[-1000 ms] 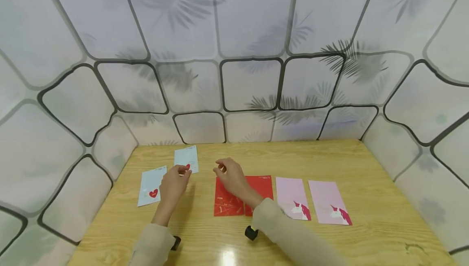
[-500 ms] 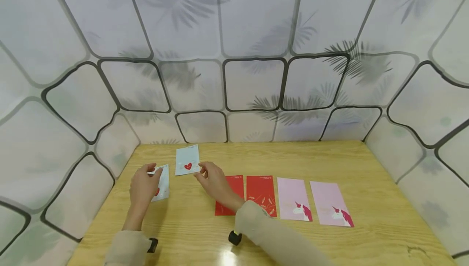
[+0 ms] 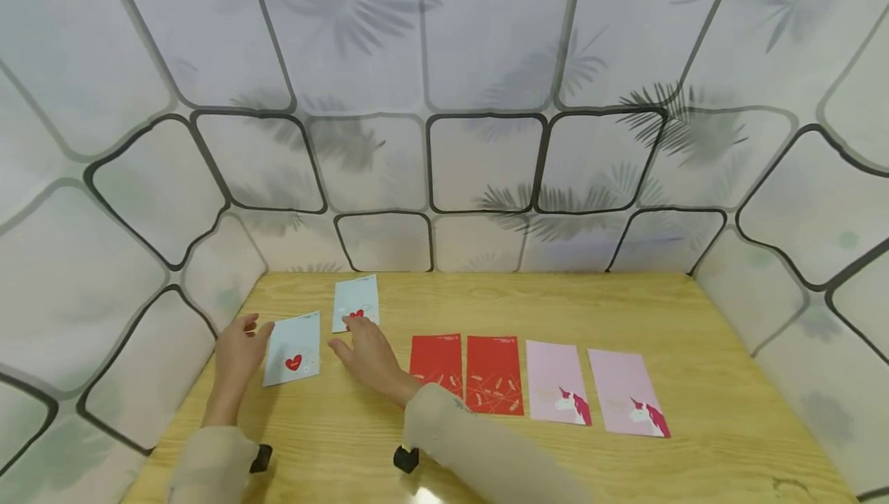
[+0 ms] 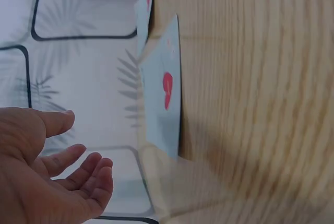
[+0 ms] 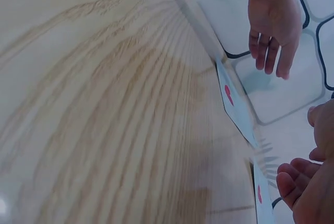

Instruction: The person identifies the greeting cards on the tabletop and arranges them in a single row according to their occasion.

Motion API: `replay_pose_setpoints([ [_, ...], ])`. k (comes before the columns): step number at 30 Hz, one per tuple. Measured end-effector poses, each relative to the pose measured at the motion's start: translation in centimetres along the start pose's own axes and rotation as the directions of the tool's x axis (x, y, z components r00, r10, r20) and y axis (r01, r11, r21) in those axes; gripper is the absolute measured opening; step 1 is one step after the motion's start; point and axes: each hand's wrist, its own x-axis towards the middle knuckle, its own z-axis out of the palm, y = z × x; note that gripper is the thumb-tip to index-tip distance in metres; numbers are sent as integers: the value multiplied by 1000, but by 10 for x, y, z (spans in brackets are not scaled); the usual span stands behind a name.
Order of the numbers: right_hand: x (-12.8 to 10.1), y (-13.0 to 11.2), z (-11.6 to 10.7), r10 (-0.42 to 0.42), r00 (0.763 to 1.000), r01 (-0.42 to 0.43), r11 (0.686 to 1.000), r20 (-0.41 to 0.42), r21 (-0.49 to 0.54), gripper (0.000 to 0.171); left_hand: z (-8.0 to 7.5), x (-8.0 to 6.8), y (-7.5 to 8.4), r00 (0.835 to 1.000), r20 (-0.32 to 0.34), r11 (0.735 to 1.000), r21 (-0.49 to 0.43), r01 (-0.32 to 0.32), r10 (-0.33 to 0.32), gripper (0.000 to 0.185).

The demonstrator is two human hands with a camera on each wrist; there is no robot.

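Near blue heart card (image 3: pixel 290 343) and far blue heart card (image 3: pixel 356 299) lie on worktop (image 3: pixel 333 431), left side. Left hand (image 3: pixel 239 353) beside near card, right hand (image 3: pixel 371 353) over far card's lower edge; both grips loosely spread, nothing pinched. Likely light, bendable: pinch edges.

On the worktop (image 3: pixel 479 303), one card (image 3: pixel 281 340) lies just right of the left hand (image 3: pixel 238 357), between it and the right hand (image 3: pixel 368 359). The farther card (image 3: pixel 353 297) lies beyond the right hand, whose fingertips reach over its near edge in the head view; contact cannot be told. Right of the right hand, four more cards lie in a side-by-side row: first (image 3: pixel 435 356), second (image 3: pixel 492 365), third (image 3: pixel 551 369) and fourth (image 3: pixel 618 380). The right sleeve (image 3: pixel 479 442) passes before the first card's near end. Beyond both hands, a wall (image 3: pixel 486 157) stands behind the worktop, with further stretches to either side.
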Motion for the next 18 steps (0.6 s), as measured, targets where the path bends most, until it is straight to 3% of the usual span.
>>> replay_pose_setpoints([
  [5,4,-8,17,26,1000,-26,999,7,-38,52,-6,9,-10,995,66,997,24,67,-68,58],
  [9,7,-13,30,43,999,-42,996,17,-73,53,-8,18,-13,988,124,994,67,82,-89,62],
  [18,12,-23,55,80,994,-63,976,71,-208,54,-4,32,-20,978,208,985,171,-1,-35,62],
])
